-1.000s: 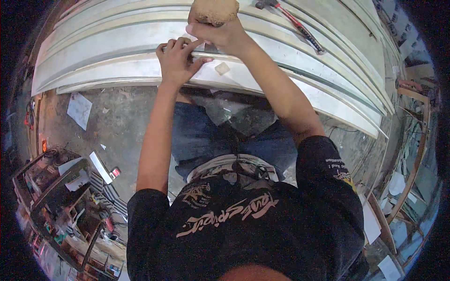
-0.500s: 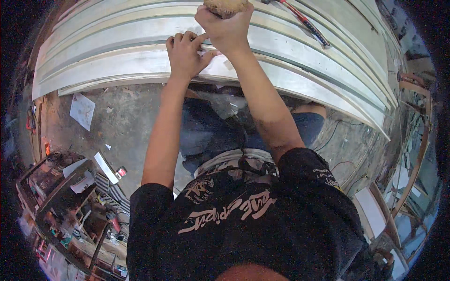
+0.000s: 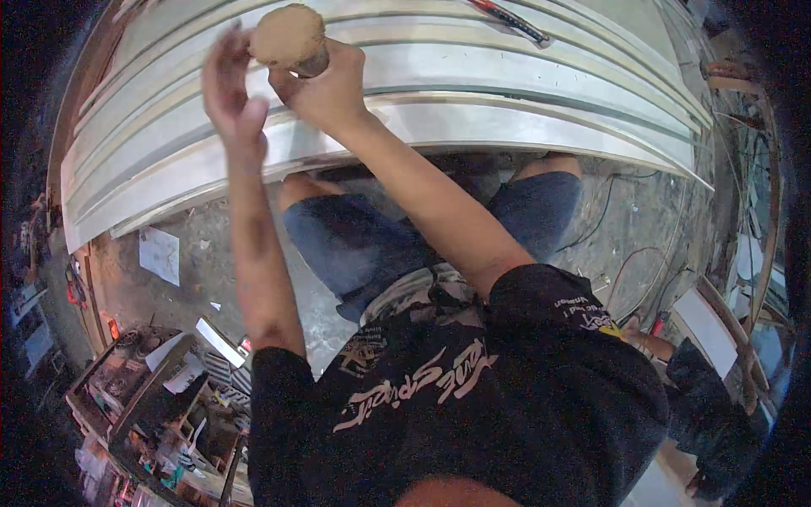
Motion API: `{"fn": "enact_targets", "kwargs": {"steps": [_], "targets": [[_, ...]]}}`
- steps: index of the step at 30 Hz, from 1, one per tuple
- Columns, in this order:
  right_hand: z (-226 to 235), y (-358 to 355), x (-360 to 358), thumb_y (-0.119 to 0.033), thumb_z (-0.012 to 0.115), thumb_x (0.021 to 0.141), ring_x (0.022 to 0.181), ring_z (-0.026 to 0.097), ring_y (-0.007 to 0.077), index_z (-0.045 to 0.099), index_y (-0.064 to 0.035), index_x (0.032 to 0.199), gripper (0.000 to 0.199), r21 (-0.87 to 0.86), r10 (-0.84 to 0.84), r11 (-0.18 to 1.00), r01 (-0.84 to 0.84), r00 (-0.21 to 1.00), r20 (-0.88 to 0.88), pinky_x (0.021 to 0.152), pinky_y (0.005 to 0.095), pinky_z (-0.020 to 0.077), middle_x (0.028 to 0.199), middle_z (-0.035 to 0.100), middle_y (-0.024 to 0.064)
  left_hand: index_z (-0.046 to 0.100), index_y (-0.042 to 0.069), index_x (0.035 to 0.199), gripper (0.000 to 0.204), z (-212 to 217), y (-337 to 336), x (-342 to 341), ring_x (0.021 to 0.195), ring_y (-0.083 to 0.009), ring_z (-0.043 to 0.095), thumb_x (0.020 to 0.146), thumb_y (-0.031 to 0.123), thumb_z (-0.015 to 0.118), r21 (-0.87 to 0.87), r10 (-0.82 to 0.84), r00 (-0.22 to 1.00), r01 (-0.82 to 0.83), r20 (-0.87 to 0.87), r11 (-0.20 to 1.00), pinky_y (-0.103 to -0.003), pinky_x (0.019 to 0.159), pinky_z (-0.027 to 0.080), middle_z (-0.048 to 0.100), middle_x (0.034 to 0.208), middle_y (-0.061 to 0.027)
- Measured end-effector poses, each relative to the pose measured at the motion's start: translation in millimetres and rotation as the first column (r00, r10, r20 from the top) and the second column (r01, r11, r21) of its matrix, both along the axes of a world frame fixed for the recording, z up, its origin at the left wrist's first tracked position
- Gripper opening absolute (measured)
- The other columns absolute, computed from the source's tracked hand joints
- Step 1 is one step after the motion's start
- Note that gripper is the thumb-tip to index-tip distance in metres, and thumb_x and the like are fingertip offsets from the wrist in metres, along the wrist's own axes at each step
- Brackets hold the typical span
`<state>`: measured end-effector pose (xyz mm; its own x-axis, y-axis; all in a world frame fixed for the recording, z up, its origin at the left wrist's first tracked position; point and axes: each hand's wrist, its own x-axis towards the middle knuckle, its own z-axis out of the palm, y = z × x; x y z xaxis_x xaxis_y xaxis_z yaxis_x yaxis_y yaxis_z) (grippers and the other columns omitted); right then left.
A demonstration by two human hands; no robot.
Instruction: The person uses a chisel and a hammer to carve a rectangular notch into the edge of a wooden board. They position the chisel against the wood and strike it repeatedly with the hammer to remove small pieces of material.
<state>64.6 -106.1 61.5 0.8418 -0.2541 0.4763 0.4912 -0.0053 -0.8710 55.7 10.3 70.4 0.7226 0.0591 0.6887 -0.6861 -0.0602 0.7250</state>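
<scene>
My right hand (image 3: pixel 325 89) is wrapped around what looks like a wooden mallet (image 3: pixel 289 35), its round tan end turned up toward me. Just left of it, my left hand (image 3: pixel 232 93) is raised above the boards, blurred, with the thumb away from the fingers and nothing visible in it. Beneath both hands lie long white panels (image 3: pixel 473 118) with pale wooden strips (image 3: pixel 414 32) and darker grooves running across them. A tool with a red-and-black handle (image 3: pixel 511 23) rests on the panels beyond my right hand.
Another person's hand (image 3: pixel 649 340) and dark sleeve show at my right. A cluttered wooden rack (image 3: pixel 127 406) stands at lower left. A white sheet (image 3: pixel 159 255) lies on the concrete floor (image 3: pixel 190 291). Cables (image 3: pixel 604 215) cross the floor at right, near a leaning white panel (image 3: pixel 705 329).
Both hands have moved left along the panels, the mallet going with my right hand. My left hand has lifted off the boards. Another person has come into view at lower right.
</scene>
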Motion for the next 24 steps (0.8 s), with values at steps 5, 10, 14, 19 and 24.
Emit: {"fn": "enact_targets", "kwargs": {"steps": [5,10,14,19,24], "targets": [[17,-7,-11,-0.018,0.082,0.071,0.069,0.065,0.0115,0.068,-0.0004,0.08,0.024,-0.11,0.218,0.968,-0.227,0.972,-0.089,0.064,0.0314,0.0539,0.072,0.069,0.0048,0.056,0.003,0.12,0.08,82,-21,7,0.106,-0.021,0.062,0.059,0.039,0.094,0.144,-0.321,0.937,0.339,-0.134,0.93,-0.036,0.089,0.053,0.066,0.106,-0.0093],[17,-6,-15,-0.019,0.082,0.071,0.065,0.062,0.0103,0.066,0.0009,0.075,0.026,-0.132,0.203,0.969,-0.21,0.977,-0.065,0.062,0.0322,0.0522,0.067,0.067,0.0044,0.06,0.002,0.119,0.056,7,6,-5,0.107,-0.0267,0.063,0.093,0.052,0.058,0.384,0.133,0.989,-0.097,-0.066,0.918,-0.043,0.096,0.046,0.066,0.114,-0.0152],[13,-14,-8,-0.035,0.084,0.066,0.068,0.07,0.022,0.071,-0.003,0.083,0.039,-0.087,0.34,0.934,-0.347,0.937,-0.082,0.065,0.0347,0.0546,0.075,0.071,0.0132,0.069,0.007,0.104,0.039,-80,29,-16,0.092,-0.0349,0.063,0.087,0.041,0.056,0.82,0.529,0.837,-0.2,-0.142,0.536,-0.05,0.08,0.045,0.069,0.091,-0.0135],[37,-17,-20,-0.027,0.081,0.066,0.064,0.067,0.0186,0.07,-0.0031,0.079,0.03,0.094,0.242,0.966,-0.24,0.97,-0.014,0.062,0.0344,0.0533,0.071,0.07,0.0107,0.07,0.011,0.09,0.03,-66,2,-21,0.085,-0.03,0.062,0.086,0.038,0.057,0.853,0.56,0.828,-0.294,0.002,0.432,-0.044,0.073,0.043,0.067,0.082,-0.0085],[81,2,-30,-0.015,0.086,0.074,0.077,0.064,0.0122,0.061,0.0037,0.096,0.039,0.03,0.081,0.996,-0.079,0.995,-0.058,0.066,0.029,0.0525,0.085,0.067,0.0091,0.07,0.011,0.088,0.038,-72,6,-24,0.087,-0.0269,0.062,0.087,0.047,0.057,0.836,0.597,0.802,-0.32,-0.011,0.446,-0.042,0.077,0.042,0.068,0.087,-0.0054]]}}
